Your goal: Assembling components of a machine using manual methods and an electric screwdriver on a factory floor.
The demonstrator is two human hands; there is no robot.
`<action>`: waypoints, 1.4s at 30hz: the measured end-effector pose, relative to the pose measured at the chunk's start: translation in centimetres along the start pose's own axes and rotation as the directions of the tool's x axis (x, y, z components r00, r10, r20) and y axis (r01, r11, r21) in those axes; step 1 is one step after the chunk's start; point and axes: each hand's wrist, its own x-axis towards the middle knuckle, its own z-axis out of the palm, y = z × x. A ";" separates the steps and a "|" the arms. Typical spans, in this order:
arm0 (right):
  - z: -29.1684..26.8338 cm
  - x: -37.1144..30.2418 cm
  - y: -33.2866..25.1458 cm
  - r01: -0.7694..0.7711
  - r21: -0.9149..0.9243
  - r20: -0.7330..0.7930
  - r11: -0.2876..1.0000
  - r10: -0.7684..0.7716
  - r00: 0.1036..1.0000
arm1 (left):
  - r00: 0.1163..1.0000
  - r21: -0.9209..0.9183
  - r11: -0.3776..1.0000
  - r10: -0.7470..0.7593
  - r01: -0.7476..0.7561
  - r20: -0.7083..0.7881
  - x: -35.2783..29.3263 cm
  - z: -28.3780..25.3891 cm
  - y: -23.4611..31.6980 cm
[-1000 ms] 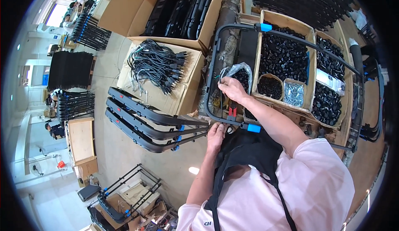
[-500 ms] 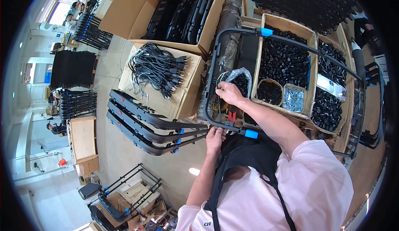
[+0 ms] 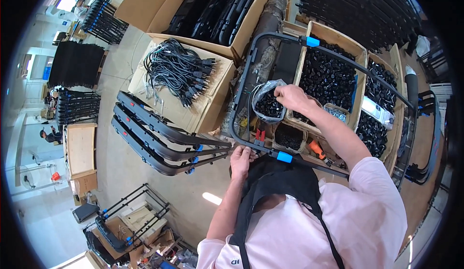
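Note:
A black tubular frame (image 3: 235, 105) with rounded corners and blue sleeves (image 3: 284, 156) lies across the bench in front of me. My left hand (image 3: 241, 160) is closed at the frame's near left corner, fingertips on the bar. Inside the frame's outline, a clear plastic bag (image 3: 270, 115) holds many small black parts. My right hand (image 3: 293, 97) is over the bag's right rim, fingers bent together; whatever is between them is hidden. A thin dark cable (image 3: 249, 119) runs along the frame's left side. Red-handled pliers (image 3: 260, 136) rest near the frame's near bar.
Wooden trays of black knobs (image 3: 331, 75) stand to the right. An orange-handled tool (image 3: 317, 149) lies near me. Left are power cords (image 3: 179, 70) on a carton and several curved black panels (image 3: 159, 138). An open carton (image 3: 150, 7) of black covers stands behind.
My right hand has left the cable at the frame's left side and moved right to the bag of small parts. My left hand stays at the frame's corner. The view has shifted slightly.

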 end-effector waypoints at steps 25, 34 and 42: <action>2.4 0.5 -3.9 -0.286 0.312 -0.040 0.906 0.313 0.949 | 0.964 0.000 0.999 -0.051 0.053 0.261 1.6 -2.9 0.4; 2.6 -5.7 -7.7 -0.339 0.756 0.032 0.559 0.486 0.874 | 0.953 -0.002 0.998 -0.054 0.057 0.298 1.7 -3.3 0.7; 2.7 -16.4 -15.2 -0.236 0.930 0.115 0.280 0.389 0.914 | 0.951 -0.041 0.998 -0.023 0.037 0.309 1.9 -3.6 0.5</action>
